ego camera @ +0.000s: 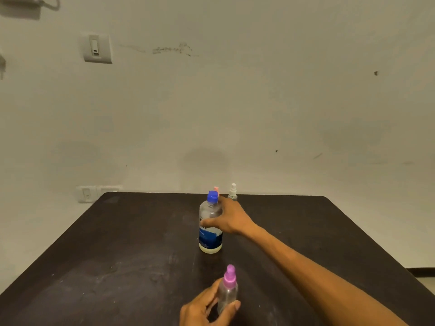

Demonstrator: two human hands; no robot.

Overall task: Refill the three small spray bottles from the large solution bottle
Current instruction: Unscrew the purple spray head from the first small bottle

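Left hand (207, 309) grips purple-capped spray bottle (227, 290) at table (117, 255) 6 o'clock, right hand (231, 220) wraps capped large solution bottle (210, 227) at center; one-handed pull could tip it, clipping pink-capped bottle (216, 191) and white-capped bottle (232, 191) at 12.

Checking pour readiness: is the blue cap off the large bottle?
No, the blue cap sits on the large bottle, which the right hand grips.

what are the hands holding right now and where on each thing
Left hand grips the purple-capped spray bottle by its clear body; right hand wraps the large solution bottle around its upper body.
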